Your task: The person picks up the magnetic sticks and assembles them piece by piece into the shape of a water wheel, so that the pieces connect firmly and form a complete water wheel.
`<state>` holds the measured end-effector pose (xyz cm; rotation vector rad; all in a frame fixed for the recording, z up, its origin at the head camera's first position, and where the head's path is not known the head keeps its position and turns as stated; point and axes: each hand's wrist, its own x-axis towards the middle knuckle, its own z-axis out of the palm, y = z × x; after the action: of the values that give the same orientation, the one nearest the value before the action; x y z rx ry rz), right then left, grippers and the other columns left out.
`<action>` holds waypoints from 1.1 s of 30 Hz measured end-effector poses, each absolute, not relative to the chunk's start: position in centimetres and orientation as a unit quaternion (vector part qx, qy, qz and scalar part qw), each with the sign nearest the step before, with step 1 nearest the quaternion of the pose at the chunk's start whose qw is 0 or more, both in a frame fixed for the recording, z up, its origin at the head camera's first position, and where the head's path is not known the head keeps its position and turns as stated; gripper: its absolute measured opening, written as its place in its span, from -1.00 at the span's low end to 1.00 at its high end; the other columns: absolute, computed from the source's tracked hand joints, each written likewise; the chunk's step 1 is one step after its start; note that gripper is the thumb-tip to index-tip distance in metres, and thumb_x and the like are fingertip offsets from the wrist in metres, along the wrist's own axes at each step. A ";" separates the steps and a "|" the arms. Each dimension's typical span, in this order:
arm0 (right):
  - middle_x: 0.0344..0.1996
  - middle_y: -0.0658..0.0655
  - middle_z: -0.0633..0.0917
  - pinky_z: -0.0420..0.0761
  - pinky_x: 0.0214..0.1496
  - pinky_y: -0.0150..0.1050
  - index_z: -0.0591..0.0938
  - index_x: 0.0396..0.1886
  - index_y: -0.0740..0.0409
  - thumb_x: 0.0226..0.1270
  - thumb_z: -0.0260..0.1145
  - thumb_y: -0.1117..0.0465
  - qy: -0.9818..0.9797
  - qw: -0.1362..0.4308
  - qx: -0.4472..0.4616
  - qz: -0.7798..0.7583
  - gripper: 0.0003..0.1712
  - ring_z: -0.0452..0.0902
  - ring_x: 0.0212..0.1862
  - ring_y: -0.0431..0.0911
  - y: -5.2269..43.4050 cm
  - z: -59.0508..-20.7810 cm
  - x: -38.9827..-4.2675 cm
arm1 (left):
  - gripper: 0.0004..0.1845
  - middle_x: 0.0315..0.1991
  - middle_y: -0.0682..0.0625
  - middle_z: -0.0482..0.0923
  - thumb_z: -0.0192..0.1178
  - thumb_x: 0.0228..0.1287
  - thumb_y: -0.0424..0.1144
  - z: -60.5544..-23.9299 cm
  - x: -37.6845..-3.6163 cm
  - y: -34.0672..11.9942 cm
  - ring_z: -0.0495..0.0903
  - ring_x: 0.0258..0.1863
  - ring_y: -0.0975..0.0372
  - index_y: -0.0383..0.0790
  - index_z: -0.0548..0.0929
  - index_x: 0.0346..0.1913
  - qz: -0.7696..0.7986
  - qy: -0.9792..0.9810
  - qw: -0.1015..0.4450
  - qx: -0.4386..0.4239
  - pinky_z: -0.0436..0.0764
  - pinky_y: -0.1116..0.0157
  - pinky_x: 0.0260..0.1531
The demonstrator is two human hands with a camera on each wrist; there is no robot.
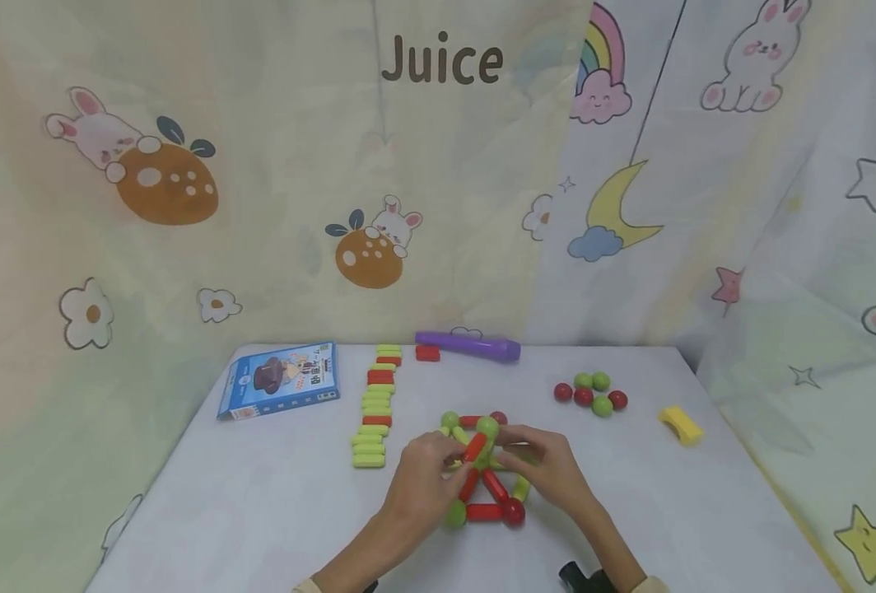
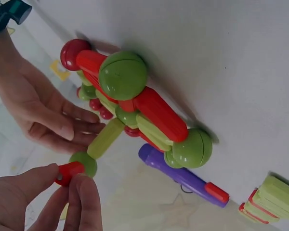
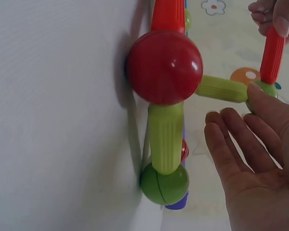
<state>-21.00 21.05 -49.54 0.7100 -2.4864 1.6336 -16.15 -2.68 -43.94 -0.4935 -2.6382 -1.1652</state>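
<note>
My left hand pinches one end of a red magnetic rod between thumb and fingers. The rod's other end meets a green ball on top of an upright yellow-green rod. That rod stands up from the middle of a flat frame of red and yellow-green rods with balls at the joints, such as a red ball and a green ball at the near side. Right beside the top ball is my right hand, its thumb tip against the ball and its other fingers loosely extended.
Spare rods lie in a column left of the frame. Loose balls and a yellow arched block sit to the right. At the back are a blue box, a red rod piece and a purple tube.
</note>
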 end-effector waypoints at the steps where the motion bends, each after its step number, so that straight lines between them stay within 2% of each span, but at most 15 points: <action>1: 0.06 0.08 0.85 0.72 0.21 0.11 0.77 0.22 0.08 0.37 0.57 0.25 -0.814 0.043 0.229 0.532 -0.57 0.76 0.16 0.14 20.9 -49.5 -21.0 | -0.83 -0.25 0.03 0.81 0.57 0.28 -0.33 -43.9 -16.1 -2.7 0.68 -0.26 0.27 -0.23 0.88 -0.09 -0.395 -0.896 0.109 -0.171 0.77 0.36 -0.22; 5: 0.03 0.05 0.85 0.74 0.18 0.06 0.78 0.19 0.06 0.34 0.58 0.28 -0.822 0.051 0.219 0.524 -0.58 0.78 0.13 0.09 20.5 -49.3 -21.1 | -0.83 -0.25 0.06 0.81 0.58 0.27 -0.31 -43.8 -16.1 -2.7 0.70 -0.25 0.26 -0.20 0.89 -0.11 -0.397 -0.894 0.108 -0.179 0.75 0.39 -0.20; 8: 0.03 0.05 0.86 0.76 0.17 -0.02 0.78 0.18 0.07 0.34 0.58 0.30 -0.825 0.054 0.216 0.520 -0.58 0.79 0.12 0.07 20.6 -49.1 -21.3 | -0.80 -0.21 0.06 0.81 0.58 0.29 -0.26 -43.6 -16.5 -3.1 0.73 -0.21 0.25 -0.19 0.88 -0.06 -0.419 -0.884 0.083 -0.188 0.78 0.32 -0.15; 11: 0.03 0.06 0.85 0.77 0.15 -0.14 0.78 0.18 0.08 0.34 0.58 0.29 -0.827 0.050 0.212 0.518 -0.58 0.79 0.13 0.07 20.8 -48.9 -21.4 | -0.78 -0.16 0.07 0.81 0.51 0.39 -0.20 -43.3 -18.0 -4.4 0.73 -0.17 0.26 -0.21 0.85 0.01 -0.456 -0.867 0.056 -0.195 0.79 0.30 -0.12; 14: 0.04 0.08 0.85 0.74 0.16 -0.26 0.78 0.20 0.10 0.35 0.57 0.27 -0.827 0.044 0.206 0.521 -0.58 0.78 0.13 0.08 21.1 -48.7 -21.3 | -0.79 -0.14 0.00 0.82 0.44 0.46 -0.24 -43.5 -21.6 -6.2 0.74 -0.16 0.22 -0.27 0.83 0.03 -0.473 -0.857 0.065 -0.195 0.78 0.30 -0.14; 18: 0.05 0.13 0.85 0.71 0.19 -0.32 0.76 0.22 0.18 0.35 0.58 0.27 -0.824 0.041 0.196 0.531 -0.55 0.78 0.13 0.04 21.6 -49.0 -20.7 | -0.79 -0.06 -0.22 0.82 0.41 0.42 -0.40 -45.1 -28.7 -8.1 0.78 -0.08 0.01 -0.42 0.80 0.04 -0.402 -0.892 0.104 -0.181 0.80 0.12 -0.04; 21: 0.05 0.19 0.84 0.71 0.20 -0.31 0.74 0.22 0.24 0.33 0.58 0.27 -0.816 0.042 0.190 0.544 -0.53 0.79 0.12 -0.01 22.4 -49.6 -20.3 | -0.76 0.02 -0.28 0.77 0.33 0.43 -0.49 -46.8 -33.7 -8.0 0.73 0.02 -0.06 -0.48 0.77 0.08 -0.324 -0.927 0.095 -0.160 0.74 0.02 0.10; 23: 0.05 0.25 0.83 0.72 0.20 -0.27 0.74 0.21 0.28 0.32 0.57 0.30 -0.806 0.048 0.201 0.555 -0.53 0.79 0.11 0.00 22.9 -49.9 -20.0 | -0.80 -0.05 -0.28 0.76 0.25 0.43 -0.54 -47.5 -35.9 -7.8 0.69 -0.02 -0.07 -0.50 0.76 0.03 -0.283 -0.944 0.081 -0.148 0.72 0.00 0.09; 28: 0.01 0.36 0.81 0.75 0.16 -0.16 0.71 0.18 0.39 0.33 0.55 0.37 -0.783 0.066 0.240 0.570 -0.56 0.79 0.07 0.12 23.4 -50.4 -19.9 | -0.85 -0.28 -0.21 0.59 0.12 0.45 -0.57 -48.2 -38.6 -6.9 0.54 -0.18 -0.03 -0.47 0.72 -0.16 -0.201 -0.967 0.075 -0.136 0.66 0.04 -0.03; 33: 0.02 0.36 0.81 0.74 0.17 -0.17 0.69 0.22 0.40 0.38 0.53 0.33 -0.783 0.054 0.233 0.574 -0.54 0.79 0.06 0.12 23.3 -50.4 -19.9 | -0.85 -0.26 -0.19 0.59 0.15 0.46 -0.54 -48.6 -39.0 -6.4 0.55 -0.16 0.01 -0.42 0.70 -0.27 -0.127 -0.976 0.093 -0.148 0.68 0.08 -0.03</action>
<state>-19.90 23.28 -50.38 0.7086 -2.3791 1.7442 -39.00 -6.38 -48.60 -0.4389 -2.8987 -0.3777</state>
